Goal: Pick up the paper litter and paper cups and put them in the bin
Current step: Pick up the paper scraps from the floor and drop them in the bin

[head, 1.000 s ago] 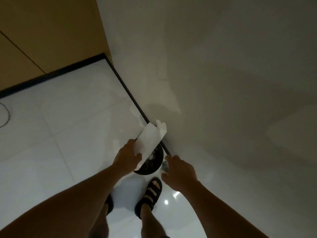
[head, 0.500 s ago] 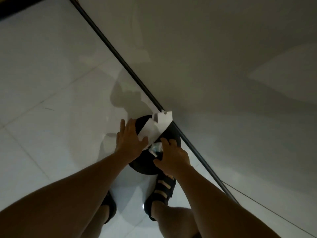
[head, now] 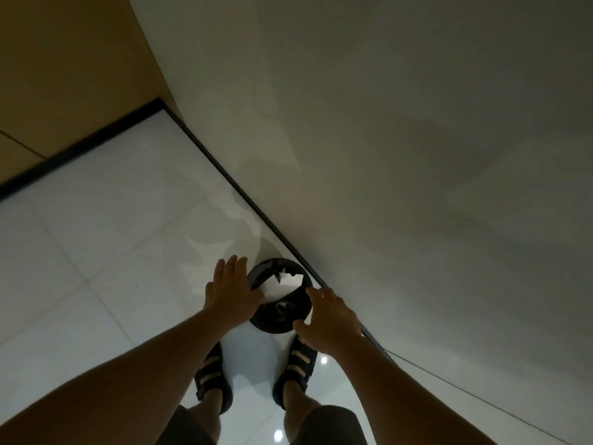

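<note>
A round black bin (head: 300, 319) stands on the white tiled floor against the wall's dark skirting. A white sheet of paper (head: 282, 284) lies inside it, with a small crumpled piece (head: 281, 306) lower down. My left hand (head: 232, 292) hovers at the bin's left rim with fingers spread and nothing in it. My right hand (head: 330, 319) hovers at the right rim, fingers apart, also holding nothing.
A pale wall (head: 417, 155) rises right beside the bin. A tan cabinet (head: 64, 75) with a black base fills the far left corner. My two sandalled feet (head: 256, 377) stand just in front of the bin. A thin cable (head: 449, 380) runs along the floor at right.
My left hand has let go of the white paper, which now lies in the bin. My right hand has released the crumpled piece and drawn back to the rim.
</note>
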Demonstrator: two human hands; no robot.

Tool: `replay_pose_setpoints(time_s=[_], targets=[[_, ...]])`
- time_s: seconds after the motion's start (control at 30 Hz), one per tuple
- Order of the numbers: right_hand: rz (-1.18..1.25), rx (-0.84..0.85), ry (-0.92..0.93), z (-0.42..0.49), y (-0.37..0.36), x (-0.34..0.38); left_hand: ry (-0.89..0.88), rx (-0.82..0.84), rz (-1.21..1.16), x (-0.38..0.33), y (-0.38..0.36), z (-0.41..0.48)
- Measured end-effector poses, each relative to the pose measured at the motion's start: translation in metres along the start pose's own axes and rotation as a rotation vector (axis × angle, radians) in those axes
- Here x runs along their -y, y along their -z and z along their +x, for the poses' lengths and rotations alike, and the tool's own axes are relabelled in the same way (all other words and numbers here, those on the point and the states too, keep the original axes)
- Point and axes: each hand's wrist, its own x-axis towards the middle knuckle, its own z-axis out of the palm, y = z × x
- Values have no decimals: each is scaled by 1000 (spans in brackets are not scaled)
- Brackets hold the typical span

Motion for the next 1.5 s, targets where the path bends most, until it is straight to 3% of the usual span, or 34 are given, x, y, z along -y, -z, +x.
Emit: replay_pose_setpoints(time_s=[0.2,0.37,0.73,0.9,1.1,1.5], targets=[[43,-77,-63,-89,65,12,-74,3,65,-36,72,-75],[78,-165,-174,-152,95,23,-302,-12,210,-57,101,-125],[246,-331,-460,-313,70,31,-741,172,644,-136,120,-225],[374,-434,-649,-412,15,-9,-957,242,884,-184,61,-309],[539,-519,-913,-562,-100,-67,-1234,299,1073,-221,-73,-456],[904,-561,-1404,-832,-330,-121,-1721,518,1324,-210,-330,-739]])
